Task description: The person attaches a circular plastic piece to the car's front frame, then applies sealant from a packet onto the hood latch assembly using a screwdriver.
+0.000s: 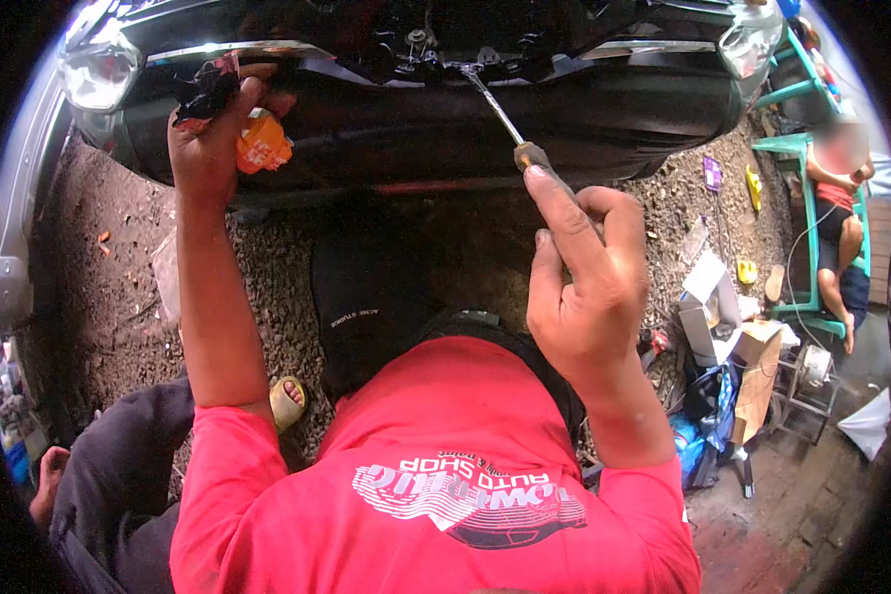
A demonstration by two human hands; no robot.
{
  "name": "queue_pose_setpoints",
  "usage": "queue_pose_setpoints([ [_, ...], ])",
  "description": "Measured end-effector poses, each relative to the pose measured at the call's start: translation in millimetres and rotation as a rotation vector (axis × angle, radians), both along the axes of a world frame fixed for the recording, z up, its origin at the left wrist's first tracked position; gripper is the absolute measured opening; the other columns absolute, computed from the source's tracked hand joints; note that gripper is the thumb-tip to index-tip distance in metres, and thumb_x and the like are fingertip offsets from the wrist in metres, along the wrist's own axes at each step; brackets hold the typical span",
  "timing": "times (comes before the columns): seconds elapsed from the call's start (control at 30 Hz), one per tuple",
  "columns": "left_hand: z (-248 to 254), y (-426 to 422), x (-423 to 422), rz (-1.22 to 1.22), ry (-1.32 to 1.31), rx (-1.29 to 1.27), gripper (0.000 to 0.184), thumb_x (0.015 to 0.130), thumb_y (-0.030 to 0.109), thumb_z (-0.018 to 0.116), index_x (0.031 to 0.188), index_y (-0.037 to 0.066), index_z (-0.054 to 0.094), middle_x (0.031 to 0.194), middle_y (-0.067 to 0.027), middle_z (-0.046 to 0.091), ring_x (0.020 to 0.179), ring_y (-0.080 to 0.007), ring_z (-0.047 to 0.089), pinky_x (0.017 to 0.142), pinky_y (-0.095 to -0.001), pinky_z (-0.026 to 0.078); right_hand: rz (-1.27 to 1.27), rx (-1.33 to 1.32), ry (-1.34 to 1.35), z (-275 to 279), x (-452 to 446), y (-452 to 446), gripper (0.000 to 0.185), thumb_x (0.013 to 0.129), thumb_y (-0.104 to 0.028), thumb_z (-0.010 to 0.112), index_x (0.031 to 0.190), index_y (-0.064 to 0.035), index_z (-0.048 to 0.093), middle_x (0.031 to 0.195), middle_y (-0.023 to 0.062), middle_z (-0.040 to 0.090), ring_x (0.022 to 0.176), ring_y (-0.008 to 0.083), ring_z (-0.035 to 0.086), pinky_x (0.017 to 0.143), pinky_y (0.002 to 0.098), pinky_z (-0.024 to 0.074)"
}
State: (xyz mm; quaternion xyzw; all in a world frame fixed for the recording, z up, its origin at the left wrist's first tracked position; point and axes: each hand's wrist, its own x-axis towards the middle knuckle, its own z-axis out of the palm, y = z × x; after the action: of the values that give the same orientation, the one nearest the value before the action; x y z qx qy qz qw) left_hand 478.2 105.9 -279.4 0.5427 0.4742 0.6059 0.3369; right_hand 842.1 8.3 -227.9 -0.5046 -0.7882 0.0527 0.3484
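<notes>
My right hand (589, 272) is closed around the handle of a screwdriver (503, 114), index finger stretched along it. The screwdriver's metal shaft points up and away, its tip at the latch area (470, 71) in the middle of the car's front. My left hand (208, 148) is raised at the left side of the dark bumper (396, 129). It is closed on a crumpled black cloth (208, 91), and a crinkled orange packet (263, 144) shows beside the fingers. Whether the packet is gripped or rests against the bumper is hard to tell.
Headlights (101, 74) flank the car's front. At the left squats a person in dark trousers (119, 465). Another person (840, 188) sits on a green chair (807, 267) at the right. An opened box (708, 307) and bags stand on the gravel (119, 327).
</notes>
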Motion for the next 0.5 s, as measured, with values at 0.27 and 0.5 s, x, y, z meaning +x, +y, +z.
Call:
queue_pose_setpoints([
  [0.27,1.6,-1.4,2.9,-0.005,-0.046,-0.002,0.020,0.095,0.005,0.071,0.114,0.001,0.070,0.111,-0.0117,0.074,0.094,-0.0231,0.073,0.081,-0.0392,0.063,-0.003,-0.011,-0.049,-1.9,-4.2,1.4,0.056,0.079,0.011,0.067,0.130,-0.0131,0.072,0.101,0.0157,0.058,0.078,0.0292,0.061,0.066,0.0376,0.0521],
  [0.5,-1.6,0.0,3.7,0.007,-0.043,0.073,0.025,0.098,0.009,0.070,0.120,-0.003,0.069,0.108,-0.0127,0.075,0.085,-0.0246,0.076,0.070,-0.0350,0.063,-0.001,-0.028,-0.011,-7.8,-4.7,1.4,0.056,0.080,0.010,0.068,0.131,-0.0133,0.071,0.101,0.0145,0.058,0.073,0.0255,0.061,0.063,0.0356,0.0522],
])
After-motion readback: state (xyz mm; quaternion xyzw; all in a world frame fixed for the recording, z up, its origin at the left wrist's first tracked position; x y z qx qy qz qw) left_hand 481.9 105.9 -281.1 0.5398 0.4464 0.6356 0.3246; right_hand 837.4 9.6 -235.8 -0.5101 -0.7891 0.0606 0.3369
